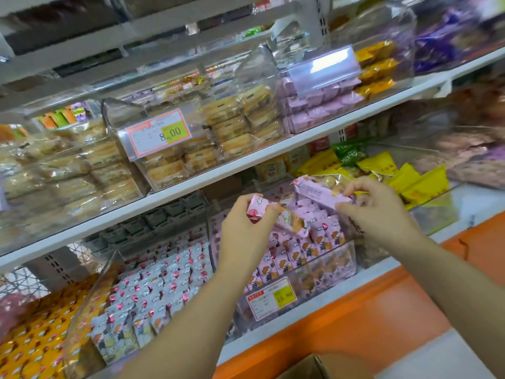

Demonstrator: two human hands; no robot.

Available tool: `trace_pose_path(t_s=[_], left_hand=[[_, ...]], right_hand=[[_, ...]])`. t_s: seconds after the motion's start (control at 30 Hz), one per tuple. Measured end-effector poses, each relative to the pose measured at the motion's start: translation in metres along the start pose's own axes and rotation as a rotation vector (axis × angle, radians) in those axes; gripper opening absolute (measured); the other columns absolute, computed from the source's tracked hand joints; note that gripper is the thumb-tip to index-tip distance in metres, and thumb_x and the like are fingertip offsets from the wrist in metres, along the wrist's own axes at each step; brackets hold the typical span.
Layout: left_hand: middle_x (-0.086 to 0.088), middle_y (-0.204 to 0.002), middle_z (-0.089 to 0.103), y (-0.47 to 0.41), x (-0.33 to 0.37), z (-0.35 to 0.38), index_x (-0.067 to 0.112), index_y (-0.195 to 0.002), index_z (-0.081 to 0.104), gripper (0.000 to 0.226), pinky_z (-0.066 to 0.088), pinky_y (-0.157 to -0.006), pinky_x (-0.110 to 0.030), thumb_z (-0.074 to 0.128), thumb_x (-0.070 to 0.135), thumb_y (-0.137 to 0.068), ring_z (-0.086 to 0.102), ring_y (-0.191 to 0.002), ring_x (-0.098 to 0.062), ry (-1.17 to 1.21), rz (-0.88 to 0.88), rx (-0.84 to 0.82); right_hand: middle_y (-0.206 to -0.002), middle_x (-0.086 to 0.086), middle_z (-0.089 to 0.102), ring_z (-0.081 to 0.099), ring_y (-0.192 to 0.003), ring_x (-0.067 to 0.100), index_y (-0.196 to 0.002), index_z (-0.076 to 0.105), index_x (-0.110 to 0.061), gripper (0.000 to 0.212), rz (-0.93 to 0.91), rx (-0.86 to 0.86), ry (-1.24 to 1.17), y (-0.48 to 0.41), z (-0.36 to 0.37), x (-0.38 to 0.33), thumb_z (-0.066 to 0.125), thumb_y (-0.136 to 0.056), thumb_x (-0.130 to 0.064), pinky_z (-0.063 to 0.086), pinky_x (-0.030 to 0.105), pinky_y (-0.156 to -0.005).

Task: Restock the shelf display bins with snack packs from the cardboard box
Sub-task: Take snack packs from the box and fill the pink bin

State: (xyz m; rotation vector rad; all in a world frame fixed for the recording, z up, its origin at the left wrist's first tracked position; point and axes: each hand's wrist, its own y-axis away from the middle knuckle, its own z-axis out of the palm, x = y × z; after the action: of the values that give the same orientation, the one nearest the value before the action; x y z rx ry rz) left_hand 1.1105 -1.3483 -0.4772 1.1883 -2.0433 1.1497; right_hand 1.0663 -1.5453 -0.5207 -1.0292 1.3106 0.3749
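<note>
Holding a small pink snack pack in my left hand, fingers and thumb curled round it, I pinch the end of a longer pink-and-clear outer bag between the thumb and fingertips of my right hand. Both hands hang just above the clear display bin of matching pink packs, which sits directly under my knuckles. The cardboard box shows only as a corner well below my wrists, close to my body.

I judge the step in hand to be dropping these packs into that bin. To do it well, I should lower the left hand until the pack is just over the pile and release it face-forward, in line with the rows standing behind the bin's front wall. The outer bag looks slack and light, and I cannot tell whether its end is open. I would tip it down over the bin rather than shake it, or packs may spill toward the grey-white packs in the bin to the left of my left hand.
</note>
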Motion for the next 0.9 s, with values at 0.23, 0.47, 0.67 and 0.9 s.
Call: trace_pose_path(t_s=[0.23,0.47,0.67,0.9], left_hand=[[0.012,-0.131,0.048,-0.018,0.006,0.038,0.028,-0.139,0.042,0.057,0.033,-0.084,-0.020,0.063,0.043,-0.088,0.042,-0.109,0.000,-0.130,-0.001,-0.224],[0.001,-0.109,0.066,-0.019,-0.005,0.049,0.021,-0.119,0.061,0.037,0.051,-0.083,-0.040,0.062,0.042,-0.088,0.062,-0.089,-0.018,-0.322,0.088,-0.255],[0.002,-0.137,0.053,-0.008,-0.016,0.040,0.019,-0.131,0.054,0.052,0.037,-0.093,-0.023,0.065,0.043,-0.086,0.049,-0.122,-0.016,-0.492,0.159,-0.308],[-0.002,-0.095,0.062,-0.006,-0.015,0.038,0.018,-0.123,0.055,0.044,0.032,-0.060,-0.021,0.068,0.037,-0.085,0.052,-0.073,-0.013,-0.489,0.124,-0.341]], right_hand=[[-0.085,-0.006,0.060,0.054,-0.082,0.013,-0.077,0.064,-0.029,0.013,-0.297,-0.260,0.478,0.006,0.005,0.015,0.075,-0.079,-0.023,0.039,0.027,-0.075],[-0.117,-0.009,0.060,0.040,-0.115,0.020,-0.128,0.048,-0.037,0.037,-0.327,-0.282,0.910,0.007,0.010,0.011,0.056,-0.092,-0.034,0.025,0.034,-0.090],[-0.138,0.005,0.045,0.045,-0.126,0.027,-0.151,-0.001,-0.029,0.084,-0.268,-0.461,1.089,0.005,0.020,0.001,0.055,-0.091,-0.009,0.030,0.043,-0.095],[-0.147,0.003,0.033,0.050,-0.120,0.030,-0.150,-0.008,-0.036,0.089,-0.278,-0.572,1.022,0.005,0.020,-0.008,0.056,-0.091,-0.019,0.029,0.047,-0.104]])
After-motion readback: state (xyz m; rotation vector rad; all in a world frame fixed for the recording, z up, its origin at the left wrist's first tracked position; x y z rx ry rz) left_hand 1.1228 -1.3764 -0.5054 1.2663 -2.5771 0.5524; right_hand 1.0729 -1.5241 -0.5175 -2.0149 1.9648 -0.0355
